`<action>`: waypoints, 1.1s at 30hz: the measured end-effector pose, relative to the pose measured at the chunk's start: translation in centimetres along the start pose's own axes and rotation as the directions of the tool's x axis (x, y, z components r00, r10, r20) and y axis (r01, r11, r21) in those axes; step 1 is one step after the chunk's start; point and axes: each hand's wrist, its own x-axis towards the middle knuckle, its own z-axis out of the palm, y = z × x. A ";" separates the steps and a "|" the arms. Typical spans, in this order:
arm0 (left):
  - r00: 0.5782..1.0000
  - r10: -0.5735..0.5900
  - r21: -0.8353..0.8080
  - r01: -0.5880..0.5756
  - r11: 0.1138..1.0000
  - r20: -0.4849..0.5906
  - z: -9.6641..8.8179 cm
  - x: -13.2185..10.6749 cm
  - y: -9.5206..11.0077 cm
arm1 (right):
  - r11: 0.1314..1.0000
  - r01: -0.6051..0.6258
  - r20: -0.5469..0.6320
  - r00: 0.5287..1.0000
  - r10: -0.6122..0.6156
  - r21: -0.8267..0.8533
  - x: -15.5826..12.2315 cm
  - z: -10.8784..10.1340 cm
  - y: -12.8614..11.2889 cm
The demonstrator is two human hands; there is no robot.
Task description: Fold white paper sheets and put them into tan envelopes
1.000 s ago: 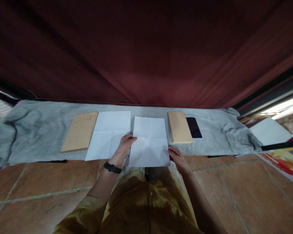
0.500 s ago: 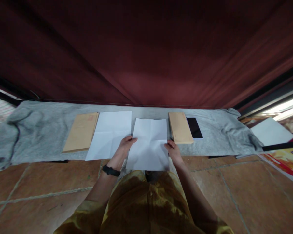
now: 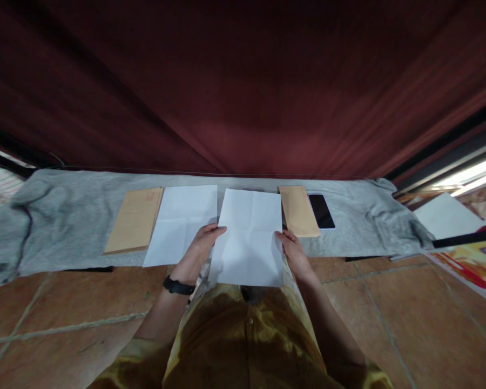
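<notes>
A white sheet of paper [image 3: 249, 243] with crossing fold creases is held up in front of my body. My left hand [image 3: 204, 240] pinches its left edge, thumb on top. On the opposite edge, my right hand [image 3: 291, 248] grips the sheet the same way; the fingers of both hands are partly hidden beneath. Left of it, another creased pile or sheet of white paper [image 3: 182, 216] lies flat on the grey cloth [image 3: 356, 216]. Brown envelopes [image 3: 133, 219] are stacked farther left. Just beyond my right hand lies a brown envelope [image 3: 298, 210].
A phone [image 3: 321, 210] with a dark screen lies beside the right envelope. A dark red curtain [image 3: 243, 108] hangs behind the cloth-covered surface. At the far right are a white sheet [image 3: 447, 216] and a colourful printed box or sheet [image 3: 473, 267]. Tiled floor [image 3: 360, 308] shows below.
Both hands have raised the held sheet slightly, its top edge shifting up and its right side a little to the right. Both hands keep their grip; the other papers stay put.
</notes>
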 end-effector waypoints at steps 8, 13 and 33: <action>0.999 0.002 0.128 0.004 0.992 -0.050 -0.2 0.5 -1.2 | 0.997 0.031 -0.024 0.999 -0.033 -0.077 0.8 -0.2 0.9; 0.995 0.039 0.132 -0.027 0.991 -0.089 -0.2 0.8 -1.7 | 0.998 0.019 -0.033 0.999 -0.022 -0.068 0.8 -0.4 1.1; 0.992 0.051 0.090 -0.041 0.995 -0.114 0.4 0.8 -1.6 | 0.907 0.282 0.024 0.957 -0.290 -0.314 2.2 -1.2 3.1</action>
